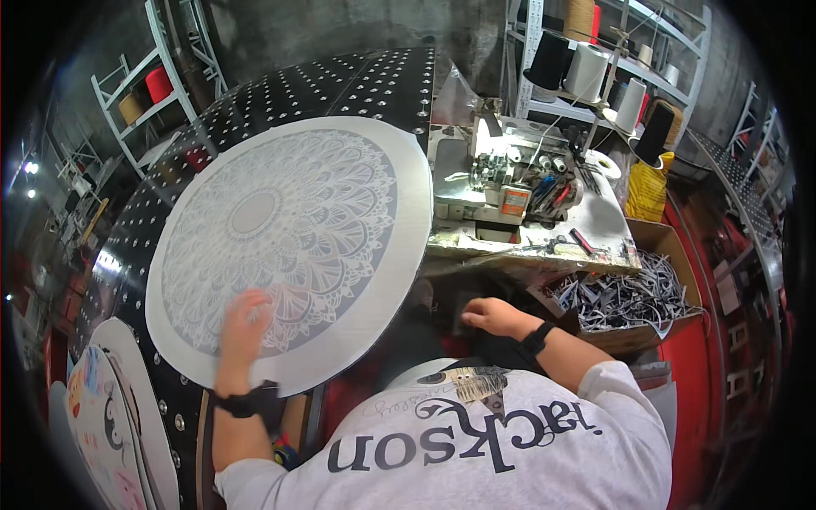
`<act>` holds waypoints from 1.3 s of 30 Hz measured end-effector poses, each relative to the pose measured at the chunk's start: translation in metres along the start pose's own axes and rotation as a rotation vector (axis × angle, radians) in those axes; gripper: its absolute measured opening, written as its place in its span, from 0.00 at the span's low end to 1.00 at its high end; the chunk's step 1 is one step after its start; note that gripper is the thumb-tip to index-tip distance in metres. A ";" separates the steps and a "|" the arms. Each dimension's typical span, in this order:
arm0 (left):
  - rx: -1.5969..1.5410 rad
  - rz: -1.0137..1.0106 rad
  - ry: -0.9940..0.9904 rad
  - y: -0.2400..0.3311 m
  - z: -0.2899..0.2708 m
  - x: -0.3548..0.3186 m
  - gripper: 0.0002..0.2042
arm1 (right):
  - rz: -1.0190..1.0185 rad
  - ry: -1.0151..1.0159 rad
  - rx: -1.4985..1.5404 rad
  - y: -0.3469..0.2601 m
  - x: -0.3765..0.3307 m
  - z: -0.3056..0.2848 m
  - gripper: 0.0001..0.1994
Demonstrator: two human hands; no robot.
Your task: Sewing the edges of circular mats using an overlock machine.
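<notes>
A large round mat (327,302), off-white at the rim with a grey and white mandala pattern, lies on the black table and reaches past its near edge. My left hand (245,321) is over the near left part of the mat, blurred, its fingers loosely apart with nothing seen in them. My right hand (500,319) hovers above my lap, apart from the mat, fingers curled in; whatever they hold, if anything, is hidden. Beyond it stands an overlock sewing machine (493,174) on a worn white machine table (608,234).
The black table (340,72) is dotted with metal studs. More round printed mats (127,425) lean at the lower left. A cardboard box (625,342) of fabric trimmings stands at right beside a yellow bag (648,189). Thread cones (586,71) and metal racks (161,98) rise behind.
</notes>
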State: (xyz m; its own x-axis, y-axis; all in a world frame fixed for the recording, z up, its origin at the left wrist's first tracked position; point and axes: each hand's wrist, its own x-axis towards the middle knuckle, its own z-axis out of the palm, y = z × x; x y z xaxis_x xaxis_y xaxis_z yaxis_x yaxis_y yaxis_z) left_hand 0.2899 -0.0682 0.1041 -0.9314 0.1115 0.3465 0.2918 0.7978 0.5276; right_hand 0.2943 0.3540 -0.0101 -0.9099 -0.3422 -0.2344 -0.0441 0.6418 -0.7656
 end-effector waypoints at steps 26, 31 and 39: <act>0.656 -0.864 0.192 -0.112 -0.075 -0.087 0.25 | 0.082 -0.156 0.998 -0.072 0.095 -0.004 0.13; 0.516 -0.838 0.240 -0.119 -0.080 -0.088 0.26 | 0.060 -0.215 1.038 -0.071 0.081 -0.003 0.13; -0.546 -0.740 0.843 -0.099 -0.082 -0.100 0.24 | 0.052 -0.361 0.891 -0.071 0.057 0.009 0.14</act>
State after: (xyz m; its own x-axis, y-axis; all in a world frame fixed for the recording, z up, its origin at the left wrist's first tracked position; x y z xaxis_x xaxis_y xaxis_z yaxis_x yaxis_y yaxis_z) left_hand 0.3717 -0.2069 0.0813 -0.5396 -0.8345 0.1119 -0.0026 0.1346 0.9909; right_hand 0.2495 0.2829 0.0252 -0.7135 -0.6143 -0.3370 0.4576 -0.0444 -0.8880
